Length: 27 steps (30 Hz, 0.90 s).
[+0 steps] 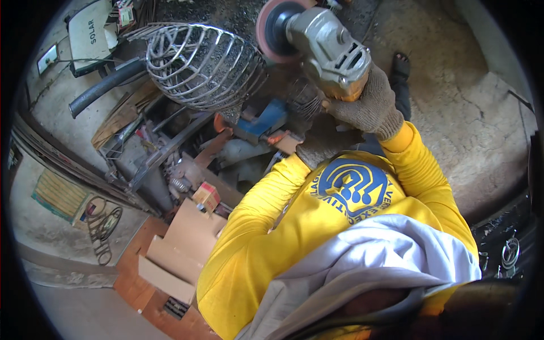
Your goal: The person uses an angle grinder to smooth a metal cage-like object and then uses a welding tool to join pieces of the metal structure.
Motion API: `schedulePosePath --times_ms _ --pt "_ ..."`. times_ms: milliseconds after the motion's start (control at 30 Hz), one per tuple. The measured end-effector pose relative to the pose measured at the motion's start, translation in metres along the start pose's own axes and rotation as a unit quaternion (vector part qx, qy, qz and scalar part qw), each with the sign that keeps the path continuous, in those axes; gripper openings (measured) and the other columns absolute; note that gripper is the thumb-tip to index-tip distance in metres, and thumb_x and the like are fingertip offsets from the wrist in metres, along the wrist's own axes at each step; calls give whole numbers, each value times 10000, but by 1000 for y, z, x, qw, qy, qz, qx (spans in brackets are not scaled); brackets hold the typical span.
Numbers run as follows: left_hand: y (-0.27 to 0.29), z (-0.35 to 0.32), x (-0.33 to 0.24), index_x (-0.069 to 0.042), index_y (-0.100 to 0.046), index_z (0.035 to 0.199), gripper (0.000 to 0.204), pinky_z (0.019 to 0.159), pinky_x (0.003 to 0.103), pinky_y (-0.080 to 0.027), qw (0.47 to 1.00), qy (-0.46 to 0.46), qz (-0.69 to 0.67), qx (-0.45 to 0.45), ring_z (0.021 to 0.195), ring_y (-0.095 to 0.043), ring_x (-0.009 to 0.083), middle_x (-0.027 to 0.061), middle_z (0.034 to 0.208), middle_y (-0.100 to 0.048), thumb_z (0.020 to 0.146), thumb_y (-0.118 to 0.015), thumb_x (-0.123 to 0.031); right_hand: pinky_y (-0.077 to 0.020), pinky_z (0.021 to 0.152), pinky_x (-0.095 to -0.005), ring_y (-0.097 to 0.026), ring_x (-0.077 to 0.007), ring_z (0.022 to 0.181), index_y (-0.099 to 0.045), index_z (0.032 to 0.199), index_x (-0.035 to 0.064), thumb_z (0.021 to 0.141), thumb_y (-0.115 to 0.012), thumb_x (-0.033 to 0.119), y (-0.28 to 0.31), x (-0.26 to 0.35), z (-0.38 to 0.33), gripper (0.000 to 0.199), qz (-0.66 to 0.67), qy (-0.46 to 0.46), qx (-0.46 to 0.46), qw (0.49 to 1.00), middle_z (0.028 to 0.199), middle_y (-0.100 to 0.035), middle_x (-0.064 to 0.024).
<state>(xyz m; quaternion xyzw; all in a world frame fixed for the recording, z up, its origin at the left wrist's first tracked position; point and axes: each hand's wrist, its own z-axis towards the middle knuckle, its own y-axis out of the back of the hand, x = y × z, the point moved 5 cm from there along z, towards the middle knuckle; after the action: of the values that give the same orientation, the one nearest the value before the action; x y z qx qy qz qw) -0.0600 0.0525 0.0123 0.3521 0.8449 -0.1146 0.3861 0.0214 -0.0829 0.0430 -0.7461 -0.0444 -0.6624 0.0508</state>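
My right hand (368, 102), in a grey knit glove, grips the orange body of an angle grinder (331, 48) held up at the top centre. Its pinkish disc (277, 28) faces left, close to a rounded wire cage (198, 65) of bent steel rods. My left hand (320, 144), also gloved, sits just below the right hand at the grinder's rear end. What its fingers hold is hidden. Both arms are in yellow sleeves.
A blue vise (266, 119) and metal scraps lie on a cluttered bench below the cage. A black hose (105, 85) runs at the upper left. Cardboard boxes (187, 238) sit at lower left. A foot in a sandal (401, 65) stands on the concrete floor at right.
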Motion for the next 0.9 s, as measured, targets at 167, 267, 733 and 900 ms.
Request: schedulePosePath --times_ms 167,267,733,900 --pt "16 11 -61 -55 -516 1271 656 927 391 -486 977 -120 -44 -173 1090 -613 315 143 1188 -629 765 -767 -388 -513 900 -363 -650 -286 1038 -533 1216 27 593 -888 303 18 35 32 769 -17 -15 -89 996 1118 -661 -151" --pt "10 33 -15 -53 -527 1250 634 893 377 -501 929 -126 -256 -234 1071 -627 294 130 1168 -640 772 -766 -394 -513 884 -352 -651 -246 998 -551 1197 29 628 -875 272 12 48 46 699 -22 -10 -83 996 1089 -666 -123" --pt "81 8 -107 -12 -572 1110 406 780 328 -527 903 -273 66 -324 925 -661 201 103 998 -670 798 -736 -214 -574 727 -312 -686 -221 821 -532 1207 -51 838 -690 385 -50 64 192 593 380 -132 240 884 994 -665 -143" --pt "111 20 -103 -5 -566 1097 387 766 402 -531 893 -18 -86 -442 855 -662 319 173 928 -669 791 -656 -224 -574 720 -367 -691 -265 816 -588 1110 -13 714 -783 452 -61 129 195 641 -137 -54 102 984 959 -675 -155"
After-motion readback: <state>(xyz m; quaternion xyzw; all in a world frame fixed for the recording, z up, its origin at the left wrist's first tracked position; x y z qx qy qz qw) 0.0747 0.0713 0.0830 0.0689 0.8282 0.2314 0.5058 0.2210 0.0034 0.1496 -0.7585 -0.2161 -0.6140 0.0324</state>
